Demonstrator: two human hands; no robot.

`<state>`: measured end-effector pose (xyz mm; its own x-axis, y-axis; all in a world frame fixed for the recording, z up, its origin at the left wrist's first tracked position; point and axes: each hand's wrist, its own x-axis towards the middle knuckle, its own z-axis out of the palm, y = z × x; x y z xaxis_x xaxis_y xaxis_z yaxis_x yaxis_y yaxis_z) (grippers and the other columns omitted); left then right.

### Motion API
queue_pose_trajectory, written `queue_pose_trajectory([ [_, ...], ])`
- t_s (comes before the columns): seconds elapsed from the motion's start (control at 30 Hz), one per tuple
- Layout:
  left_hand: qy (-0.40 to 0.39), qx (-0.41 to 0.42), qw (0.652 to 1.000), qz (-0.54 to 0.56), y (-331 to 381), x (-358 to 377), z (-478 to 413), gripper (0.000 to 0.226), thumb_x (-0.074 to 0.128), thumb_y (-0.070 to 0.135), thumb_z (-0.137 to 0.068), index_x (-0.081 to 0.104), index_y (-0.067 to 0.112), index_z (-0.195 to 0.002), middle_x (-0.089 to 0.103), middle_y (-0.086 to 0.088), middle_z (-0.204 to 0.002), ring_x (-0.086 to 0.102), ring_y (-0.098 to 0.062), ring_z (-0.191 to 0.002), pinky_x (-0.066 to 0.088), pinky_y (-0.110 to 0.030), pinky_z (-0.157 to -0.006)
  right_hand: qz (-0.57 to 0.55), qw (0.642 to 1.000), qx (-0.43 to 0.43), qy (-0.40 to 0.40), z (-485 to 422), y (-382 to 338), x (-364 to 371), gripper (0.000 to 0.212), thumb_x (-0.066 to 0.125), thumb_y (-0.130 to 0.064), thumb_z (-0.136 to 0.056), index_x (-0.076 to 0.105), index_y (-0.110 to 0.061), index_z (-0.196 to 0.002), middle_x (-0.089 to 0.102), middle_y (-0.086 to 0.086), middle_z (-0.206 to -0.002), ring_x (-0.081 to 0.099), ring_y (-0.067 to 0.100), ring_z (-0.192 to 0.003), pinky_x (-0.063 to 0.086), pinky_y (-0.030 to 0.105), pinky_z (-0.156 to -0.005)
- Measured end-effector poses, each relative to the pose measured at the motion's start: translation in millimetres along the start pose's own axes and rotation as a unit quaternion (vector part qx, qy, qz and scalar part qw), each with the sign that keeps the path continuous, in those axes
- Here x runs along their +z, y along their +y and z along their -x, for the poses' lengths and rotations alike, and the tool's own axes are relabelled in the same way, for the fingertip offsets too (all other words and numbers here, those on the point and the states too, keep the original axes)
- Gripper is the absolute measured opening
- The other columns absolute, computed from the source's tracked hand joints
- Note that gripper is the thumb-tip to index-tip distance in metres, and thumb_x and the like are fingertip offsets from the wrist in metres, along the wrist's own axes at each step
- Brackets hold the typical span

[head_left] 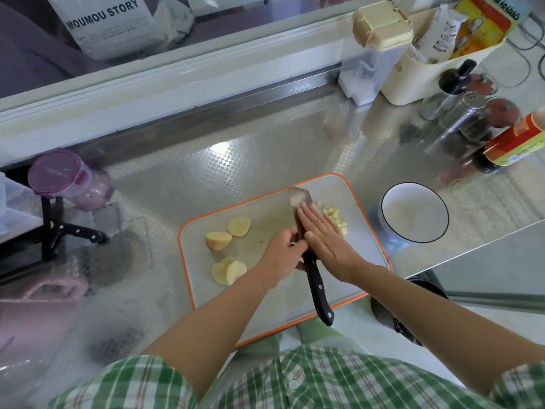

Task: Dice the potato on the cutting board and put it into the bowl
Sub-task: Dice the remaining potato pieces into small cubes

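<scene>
**Gathering the dice against the blade**

The left hand (280,255) has its fingers curled tight round the knife (317,287), where blade meets handle; the handle trails back towards the body. The right hand (324,234) is flat, fingers (312,216) straight and close together, lying along the blade's side. The dice (334,215) sit in a small heap just beyond and right of those fingertips, partly hidden under them. The bowl (413,184) stands off the board (365,240), further right of the fingers. Uncut chunks (218,240) lie left of the left knuckles.

This looks like the scoop before the transfer. To do it well:

- Keep the right fingers flat and off the edge, sweeping the heap onto the blade's face.
- Tilt the blade low so dice slide on rather than scatter.
- Carry it level over the bowl, palm cupping the load, then wipe downwards.

Roughly a quarter seems diced; the chunks remain.
</scene>
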<state>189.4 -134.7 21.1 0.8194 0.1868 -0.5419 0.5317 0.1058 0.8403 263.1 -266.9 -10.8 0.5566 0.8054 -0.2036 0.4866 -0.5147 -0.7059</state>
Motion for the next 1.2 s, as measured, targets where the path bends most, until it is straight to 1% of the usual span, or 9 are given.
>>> queue_pose_trajectory([
  [0.1, 0.020, -0.002, 1.000, 0.011, -1, -3, -3, 0.023, 0.049, 0.002, -0.092, 0.062, 0.005, -0.111, 0.063, -0.024, -0.100, 0.069, -0.027, -0.085, 0.060, -0.042, -0.064, 0.045, 0.998, 0.039, -0.004, 4, 10, 0, 0.068, -0.003, -0.057, -0.090, -0.003, -0.025, -0.150, -0.012, -0.012, -0.158, -0.023, -0.001, -0.143, -0.008, 0.033, -0.120],
  [0.27, 0.054, 0.000, 0.998, 0.016, 3, -14, -8, 0.021, 0.046, -0.002, -0.090, 0.064, 0.004, -0.099, 0.058, -0.016, -0.085, 0.065, -0.026, -0.077, 0.059, -0.036, -0.060, 0.081, 0.992, 0.092, 0.043, 4, 20, -6, 0.092, -0.023, -0.073, -0.078, -0.007, -0.020, -0.152, -0.019, -0.007, -0.159, -0.024, 0.006, -0.144, -0.016, 0.031, -0.118],
  [0.47, 0.066, 0.005, 0.997, 0.028, 4, -15, -8, 0.021, 0.045, -0.001, -0.092, 0.064, 0.008, -0.098, 0.064, -0.009, -0.081, 0.068, -0.024, -0.077, 0.058, -0.034, -0.058, 0.128, 0.991, -0.031, 0.009, 11, 3, -1, 0.064, -0.003, -0.054, -0.097, 0.003, -0.027, -0.155, -0.012, -0.007, -0.162, -0.017, 0.008, -0.147, -0.014, 0.035, -0.119],
  [0.63, 0.087, -0.004, 0.996, 0.031, 3, -20, -11, 0.016, 0.045, -0.001, -0.090, 0.060, 0.000, -0.094, 0.053, -0.013, -0.078, 0.065, -0.025, -0.071, 0.056, -0.032, -0.056, 0.114, 0.991, 0.063, 0.026, 19, 16, 0, 0.082, -0.019, -0.069, -0.084, -0.005, -0.027, -0.153, -0.021, -0.006, -0.159, -0.025, 0.006, -0.144, -0.008, 0.041, -0.120],
  [0.77, 0.086, 0.001, 0.996, 0.029, 4, -20, -10, 0.022, 0.045, 0.001, -0.091, 0.063, 0.001, -0.104, 0.063, -0.019, -0.086, 0.067, -0.026, -0.075, 0.058, -0.035, -0.058, 0.133, 0.991, 0.007, 0.013, 18, 6, 1, 0.068, -0.008, -0.061, -0.094, 0.003, -0.032, -0.154, -0.015, -0.006, -0.161, -0.020, 0.009, -0.147, -0.013, 0.036, -0.119],
  [0.9, 0.093, -0.002, 0.995, 0.033, 3, -21, -9, 0.022, 0.044, -0.001, -0.090, 0.062, 0.000, -0.102, 0.059, -0.014, -0.081, 0.069, -0.024, -0.070, 0.056, -0.032, -0.055, 0.109, 0.991, 0.066, 0.041, 19, 9, 0, 0.082, -0.015, -0.070, -0.086, 0.004, -0.029, -0.154, -0.018, -0.007, -0.160, -0.021, 0.008, -0.146, -0.007, 0.041, -0.120],
  [1.0, 0.100, 0.005, 0.995, 0.018, 2, -23, -10, 0.022, 0.045, 0.000, -0.089, 0.064, 0.004, -0.100, 0.062, -0.019, -0.084, 0.069, -0.030, -0.075, 0.057, -0.034, -0.058, 0.145, 0.989, 0.025, 0.031, 19, 4, -1, 0.078, -0.011, -0.065, -0.091, 0.011, -0.028, -0.155, -0.013, -0.004, -0.162, -0.019, 0.010, -0.147, -0.007, 0.039, -0.120],
  [1.1, 0.102, 0.010, 0.995, 0.011, 2, -25, -9, 0.018, 0.046, 0.000, -0.089, 0.061, -0.002, -0.098, 0.056, -0.013, -0.078, 0.069, -0.025, -0.070, 0.057, -0.034, -0.057, 0.140, 0.987, 0.068, 0.047, 17, 2, -3, 0.090, -0.014, -0.067, -0.087, 0.018, -0.018, -0.154, -0.013, -0.004, -0.162, -0.020, 0.009, -0.146, -0.010, 0.033, -0.119],
  [1.2, 0.108, 0.016, 0.994, 0.009, 5, -25, -6, 0.020, 0.045, -0.002, -0.089, 0.063, 0.000, -0.098, 0.059, -0.009, -0.076, 0.068, -0.026, -0.071, 0.056, -0.031, -0.054, 0.122, 0.990, 0.047, 0.060, 11, -3, -7, 0.082, -0.008, -0.067, -0.089, 0.018, -0.024, -0.155, -0.013, -0.005, -0.162, -0.018, 0.009, -0.147, -0.006, 0.034, -0.119],
])
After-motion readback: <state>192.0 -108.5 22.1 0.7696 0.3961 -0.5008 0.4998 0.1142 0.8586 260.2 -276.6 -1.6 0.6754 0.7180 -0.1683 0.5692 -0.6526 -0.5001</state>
